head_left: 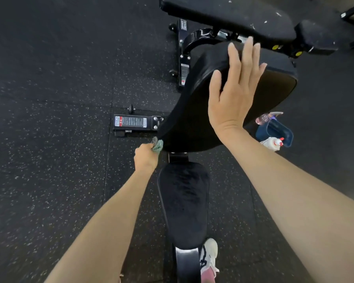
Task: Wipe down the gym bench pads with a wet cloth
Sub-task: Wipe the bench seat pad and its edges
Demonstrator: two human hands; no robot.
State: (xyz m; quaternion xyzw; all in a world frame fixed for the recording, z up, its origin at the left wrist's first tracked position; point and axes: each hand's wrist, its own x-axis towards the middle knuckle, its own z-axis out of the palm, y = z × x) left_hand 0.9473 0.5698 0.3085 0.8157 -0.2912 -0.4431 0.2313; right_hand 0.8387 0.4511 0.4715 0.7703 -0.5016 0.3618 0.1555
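Note:
A black inclined back pad [188, 111] of a gym bench rises in the middle of the view. Below it lies the black seat pad [184, 203], streaked with damp marks. My left hand [146, 157] is shut on a green cloth [158, 145] and presses it against the lower left edge of the back pad. My right hand [236, 86] lies flat with fingers spread on the upper part of the back pad, holding nothing.
A second black bench [233, 15] stands at the top. A blue caddy [278, 131] with a white spray bottle [273, 143] sits on the floor to the right. The bench's steel base [135, 122] juts left over speckled rubber flooring. My shoe [209, 254] stands beside the seat.

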